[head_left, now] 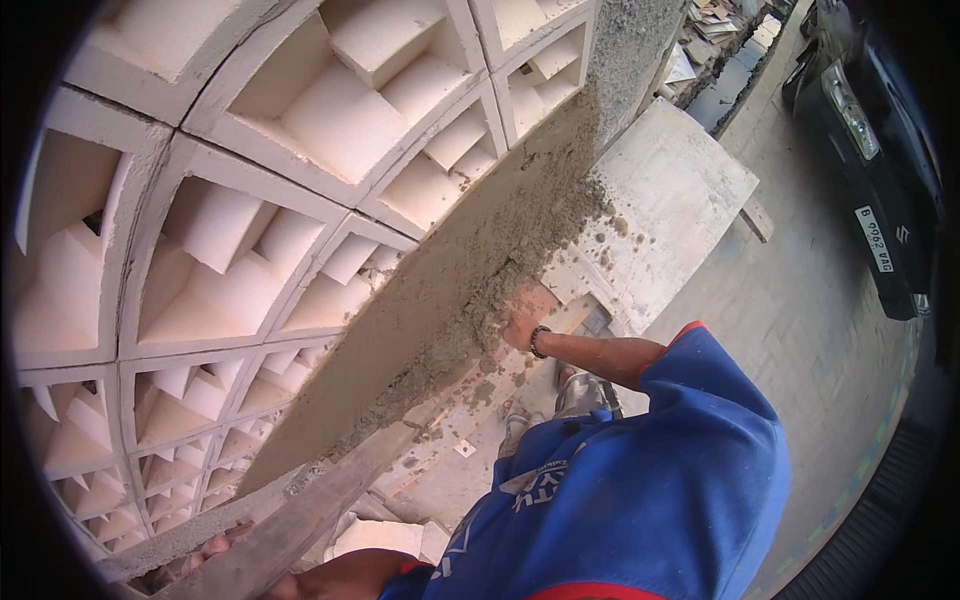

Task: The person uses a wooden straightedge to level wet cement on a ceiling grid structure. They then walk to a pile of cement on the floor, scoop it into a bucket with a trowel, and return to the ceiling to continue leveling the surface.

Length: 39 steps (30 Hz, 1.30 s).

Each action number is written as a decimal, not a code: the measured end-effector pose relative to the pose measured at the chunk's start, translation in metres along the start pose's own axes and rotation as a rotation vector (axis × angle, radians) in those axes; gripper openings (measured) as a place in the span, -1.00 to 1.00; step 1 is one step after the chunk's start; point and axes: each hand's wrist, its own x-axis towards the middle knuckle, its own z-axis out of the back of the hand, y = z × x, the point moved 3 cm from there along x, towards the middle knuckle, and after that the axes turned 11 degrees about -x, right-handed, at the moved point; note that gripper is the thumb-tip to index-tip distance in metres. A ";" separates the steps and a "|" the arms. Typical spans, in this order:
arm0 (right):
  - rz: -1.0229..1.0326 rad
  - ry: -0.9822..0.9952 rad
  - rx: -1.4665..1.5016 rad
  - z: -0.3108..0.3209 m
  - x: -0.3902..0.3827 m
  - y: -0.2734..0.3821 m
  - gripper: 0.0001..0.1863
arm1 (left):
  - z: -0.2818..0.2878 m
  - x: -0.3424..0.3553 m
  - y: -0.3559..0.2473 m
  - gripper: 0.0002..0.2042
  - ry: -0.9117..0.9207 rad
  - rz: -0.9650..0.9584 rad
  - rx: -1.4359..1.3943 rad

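My right hand (pixel 522 322), with a dark band at the wrist, is at the lower edge of a wet mortar strip (pixel 420 300) below the patterned breeze blocks (pixel 250 255). Its fingers are blurred among loose, lumpy mortar, and I cannot make out whether they hold anything. At the bottom left, my left hand (pixel 215 550) grips a long wooden board (pixel 310 510), which lies diagonally along the foot of the mortared band.
A mortar-spattered pale board (pixel 680 210) extends toward the upper right. Beyond it are a narrow trench (pixel 740 75), broken rubble (pixel 715 35) and a parked dark car (pixel 860 180) on the paving (pixel 790 330). Pale scraps (pixel 375 540) lie below.
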 end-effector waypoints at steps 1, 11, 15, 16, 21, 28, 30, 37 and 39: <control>0.030 -0.063 -0.099 0.005 -0.003 0.006 -0.61 | 0.003 -0.002 0.006 -0.37 0.010 0.067 -0.134; 0.239 -0.099 -0.188 -0.021 -0.091 0.096 -0.70 | 0.023 -0.011 0.028 -0.26 0.221 0.353 -0.831; 0.441 -0.115 -0.188 -0.026 -0.134 0.150 -0.68 | 0.038 -0.017 0.042 -0.24 0.137 0.414 -0.841; 0.483 -0.139 -0.123 -0.027 -0.144 0.163 -0.66 | 0.040 -0.018 0.047 -0.24 0.142 0.413 -0.860; 0.635 -0.232 -0.069 -0.031 -0.180 0.189 -0.57 | 0.055 -0.022 0.070 -0.23 0.203 0.426 -0.947; 0.352 -0.111 -0.322 -0.048 -0.183 0.119 -0.71 | 0.081 -0.022 0.082 -0.26 0.291 0.336 -1.057; 0.331 -0.126 -0.352 -0.050 -0.182 0.091 -0.71 | 0.088 -0.014 0.082 -0.26 0.391 0.304 -1.172; 0.197 -0.100 -0.438 -0.041 -0.180 0.039 -0.61 | 0.119 0.011 0.079 -0.21 0.664 0.126 -1.460; 0.221 -0.098 -0.440 -0.042 -0.176 0.051 -0.62 | 0.123 0.014 0.077 -0.21 0.662 0.133 -1.507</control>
